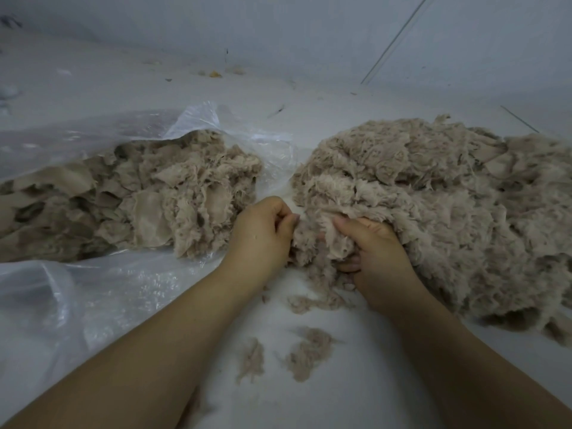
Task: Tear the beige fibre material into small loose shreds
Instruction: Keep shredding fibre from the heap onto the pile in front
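Beige fibre clump [312,239], soft and light: your left hand [263,233] and right hand [377,258] pinch it; regrip at its 12 o'clock edge.

The shredded fibre heap [433,205] was beige with a faint pinkish-grey cast. The unshredded fibre pile [139,196] was beige-tan, with darker brown shadowed folds. The plastic bag [77,305] was clear with white glare. The floor [309,382] was plain pale grey-white.

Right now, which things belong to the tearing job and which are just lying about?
Job: left hand, right hand, clump they hold, shredded pile, unshredded sheets on plastic bag.
Lying about: floor tufts, yellow scraps.
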A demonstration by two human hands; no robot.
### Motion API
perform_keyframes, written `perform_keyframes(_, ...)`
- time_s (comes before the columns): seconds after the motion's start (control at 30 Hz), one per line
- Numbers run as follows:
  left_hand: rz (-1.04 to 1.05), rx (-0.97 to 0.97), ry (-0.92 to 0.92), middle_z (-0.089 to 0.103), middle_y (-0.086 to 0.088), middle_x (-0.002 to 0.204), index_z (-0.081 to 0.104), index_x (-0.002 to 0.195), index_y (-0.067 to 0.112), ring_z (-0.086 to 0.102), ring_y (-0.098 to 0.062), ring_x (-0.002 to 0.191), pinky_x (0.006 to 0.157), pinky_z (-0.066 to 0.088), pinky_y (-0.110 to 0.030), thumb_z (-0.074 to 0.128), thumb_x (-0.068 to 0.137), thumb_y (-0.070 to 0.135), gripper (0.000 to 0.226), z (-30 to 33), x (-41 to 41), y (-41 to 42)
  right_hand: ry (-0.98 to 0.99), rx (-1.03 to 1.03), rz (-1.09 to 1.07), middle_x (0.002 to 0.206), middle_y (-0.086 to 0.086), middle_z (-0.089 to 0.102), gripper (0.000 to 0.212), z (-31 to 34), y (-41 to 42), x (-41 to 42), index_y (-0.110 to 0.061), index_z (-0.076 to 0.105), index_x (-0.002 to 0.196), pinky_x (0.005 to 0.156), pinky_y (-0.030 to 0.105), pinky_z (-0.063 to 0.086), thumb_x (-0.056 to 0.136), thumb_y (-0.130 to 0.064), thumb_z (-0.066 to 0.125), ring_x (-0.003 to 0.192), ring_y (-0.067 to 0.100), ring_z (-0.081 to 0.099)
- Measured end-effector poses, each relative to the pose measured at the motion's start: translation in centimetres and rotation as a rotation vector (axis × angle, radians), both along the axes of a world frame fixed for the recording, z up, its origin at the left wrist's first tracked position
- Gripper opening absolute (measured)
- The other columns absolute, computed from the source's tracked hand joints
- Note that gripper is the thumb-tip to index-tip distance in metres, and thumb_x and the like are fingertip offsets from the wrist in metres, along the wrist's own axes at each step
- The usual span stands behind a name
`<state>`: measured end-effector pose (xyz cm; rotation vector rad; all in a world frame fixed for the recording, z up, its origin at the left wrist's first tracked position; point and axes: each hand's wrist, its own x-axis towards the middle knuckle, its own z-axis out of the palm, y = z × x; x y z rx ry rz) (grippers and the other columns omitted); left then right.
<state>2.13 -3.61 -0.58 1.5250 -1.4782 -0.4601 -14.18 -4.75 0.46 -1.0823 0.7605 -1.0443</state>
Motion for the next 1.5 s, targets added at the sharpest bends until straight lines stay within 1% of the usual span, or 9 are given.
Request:
perform_keyframes(0.23,-0.094,-0.133,-0.012,0.062,0.01,0.089,0.07,0.082,0.033,0.058,0.0,0.085,0.069,0.044,-0.015,0.058,0.083,0.055,0.025,1.9,-0.9,1.1,0.125,-0.123,0.137,0.065,0.008,0.069,0.025,-0.4,-0.1,-0.3,-0.008,0.074,0.072,0.054,0.022,0.048,0.089,-0.023,0.062,0.057,0.013,0.063)
perform_keyframes(0.33,-0.137,-0.071,0.127,0.064,0.003,0.067,0.072,0.071,0.019,0.058,-0.005,0.06,0.054,0.044,-0.025,0.074,0.083,0.032,0.018,2.2,-1.6,1.4,0.171,-0.142,0.141,0.06,0.014,0.06,0.03,-0.3,0.0,-0.4,0.004,0.068,0.071,0.049,0.019,0.044,0.089,-0.019,0.059,0.054,0.018,0.055)
perform_keyframes(0.5,-0.07,-0.008,0.419,0.048,-0.009,0.048,0.061,0.065,0.001,0.039,-0.009,0.042,0.043,0.033,-0.02,0.065,0.091,0.018,0.032,2.4,-1.3,1.4,0.156,-0.034,0.093,0.049,-0.004,0.057,0.044,-0.3,-0.4,-0.2,-0.017,0.071,0.059,0.035,0.012,0.034,0.097,-0.009,0.05,0.035,0.0,0.044)
perform_keyframes(0.6,-0.074,0.037,0.412,0.04,0.009,0.043,0.055,0.062,0.004,0.033,-0.005,0.039,0.041,0.03,-0.018,0.063,0.093,0.017,0.035,2.3,-1.3,1.6,0.17,-0.037,0.062,0.047,-0.007,0.048,0.042,-0.5,-0.6,-0.1,-0.02,0.074,0.065,0.035,0.014,0.026,0.098,-0.015,0.049,0.035,0.002,0.031)
perform_keyframes(0.83,-0.043,0.052,0.446,0.049,-0.001,0.053,0.056,0.07,0.004,0.039,-0.011,0.041,0.044,0.033,-0.026,0.061,0.093,0.013,0.024,2.1,-0.9,1.6,0.165,-0.086,0.087,0.086,0.01,0.075,0.017,-0.9,-0.5,-0.2,-0.013,0.076,0.093,0.063,0.025,0.053,0.079,-0.02,0.071,0.066,0.021,0.067)
perform_keyframes(0.93,-0.137,0.062,0.425,0.052,0.004,0.066,0.059,0.078,0.017,0.041,-0.008,0.046,0.044,0.035,-0.026,0.063,0.076,0.014,0.006,2.3,-0.8,1.9,0.191,-0.084,0.071,0.057,-0.004,0.063,0.017,-0.8,-0.3,-0.2,-0.019,0.077,0.085,0.044,0.018,0.039,0.09,-0.021,0.061,0.043,0.008,0.044)
perform_keyframes(1.03,-0.249,0.057,0.364,0.062,-0.003,0.084,0.069,0.092,0.023,0.052,-0.011,0.058,0.052,0.046,-0.027,0.072,0.075,0.014,0.02,2.3,-0.9,2.0,0.2,-0.122,0.085,0.079,0.017,0.073,0.022,-0.9,-0.4,-0.3,-0.011,0.076,0.09,0.054,0.022,0.047,0.081,-0.03,0.069,0.064,0.022,0.062)
perform_keyframes(1.33,-0.151,0.052,0.436,0.046,0.001,0.042,0.063,0.064,0.001,0.036,-0.006,0.034,0.037,0.03,-0.014,0.063,0.093,0.017,0.033,2.0,-0.7,1.7,0.146,-0.106,0.029,0.041,-0.012,0.05,0.055,-0.8,-0.4,-0.1,-0.028,0.071,0.055,0.037,0.011,0.034,0.101,-0.041,0.043,0.034,-0.002,0.043)
perform_keyframes(1.5,-0.134,0.031,0.437,0.044,-0.001,0.045,0.058,0.067,-0.008,0.036,-0.008,0.037,0.038,0.03,-0.018,0.06,0.095,0.019,0.038,1.9,-0.8,1.6,0.147,-0.156,0.123,0.065,0.005,0.066,0.019,-0.9,-0.4,-0.3,-0.017,0.077,0.08,0.042,0.015,0.042,0.083,-0.034,0.069,0.046,0.006,0.055)
